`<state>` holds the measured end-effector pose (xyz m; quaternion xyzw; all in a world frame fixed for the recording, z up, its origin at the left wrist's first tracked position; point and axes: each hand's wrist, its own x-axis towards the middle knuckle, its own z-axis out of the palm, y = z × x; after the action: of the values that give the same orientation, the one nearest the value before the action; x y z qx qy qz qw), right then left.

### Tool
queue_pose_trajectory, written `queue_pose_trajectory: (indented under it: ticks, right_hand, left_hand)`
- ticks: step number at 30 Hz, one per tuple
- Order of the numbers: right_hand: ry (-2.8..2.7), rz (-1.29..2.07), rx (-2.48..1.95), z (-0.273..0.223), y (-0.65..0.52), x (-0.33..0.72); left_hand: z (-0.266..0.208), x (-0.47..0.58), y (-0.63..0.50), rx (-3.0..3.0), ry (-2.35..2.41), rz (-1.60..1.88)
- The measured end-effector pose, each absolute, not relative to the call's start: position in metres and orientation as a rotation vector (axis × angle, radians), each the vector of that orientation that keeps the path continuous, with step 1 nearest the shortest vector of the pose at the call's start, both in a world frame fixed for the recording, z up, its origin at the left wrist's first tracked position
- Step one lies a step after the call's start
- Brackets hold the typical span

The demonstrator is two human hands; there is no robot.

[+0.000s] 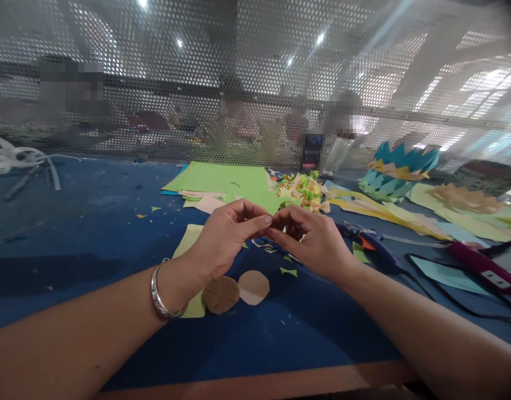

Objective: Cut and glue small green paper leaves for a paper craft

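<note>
My left hand (pixel 232 233), with a silver bangle at the wrist, pinches its thumb and fingers together at the middle of the table. Its fingertips meet those of my right hand (pixel 307 236), also closed in a pinch. Whatever lies between the fingertips is too small or hidden to make out. Nearer to me lie a brown cardboard disc (pixel 222 295) and a pale paper disc (pixel 254 288), edge to edge. A yellow-green paper strip (pixel 194 308) runs under my left wrist. Green paper scraps (pixel 289 272) are scattered below my right hand.
Green paper sheets (pixel 226 176) and a heap of small curled paper pieces (pixel 305 191) are behind my hands. To the right are a glue gun (pixel 380 250), a magenta tool (pixel 482 266), cords and zigzag-cut paper strips (pixel 399 166). White scissors (pixel 17 158) lie far left.
</note>
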<state>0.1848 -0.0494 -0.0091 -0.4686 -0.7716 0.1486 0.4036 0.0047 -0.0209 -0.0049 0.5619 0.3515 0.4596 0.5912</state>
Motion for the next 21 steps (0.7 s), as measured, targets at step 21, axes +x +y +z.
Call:
queue_pose_trajectory:
  ticks: [21]
  right_hand:
    - [-1.927, 0.355, -1.198, -0.0069, -0.0500, 0.1868]
  left_hand:
    - [-0.0060, 0.0033, -0.0176, 1.255, 0.767, 1.078]
